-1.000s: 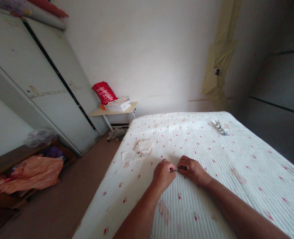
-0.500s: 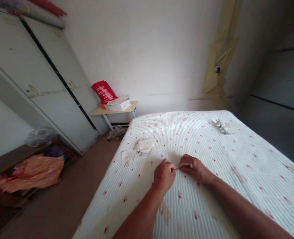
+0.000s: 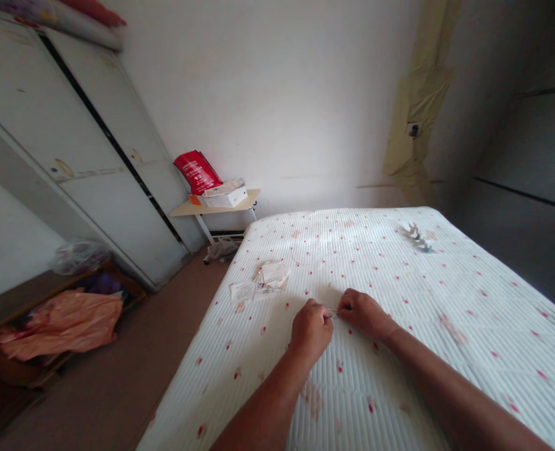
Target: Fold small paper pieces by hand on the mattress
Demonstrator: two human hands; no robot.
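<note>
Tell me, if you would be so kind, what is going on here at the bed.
A person's left hand and right hand are close together low over the spotted bed cover, pinching a thin item between them, too small to identify. Printed papers lie in a loose pile beyond the left hand, and a pale, jagged object lies farther off to the right.

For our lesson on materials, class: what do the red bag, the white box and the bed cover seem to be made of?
Red bag: probably glossy plastic; its printed surface has a sheen.
White box: likely smooth cardboard; flat panels and straight edges.
Bed cover: apparently matt fabric; ridged like quilting, with a small red pattern, fibre unclear.
</note>
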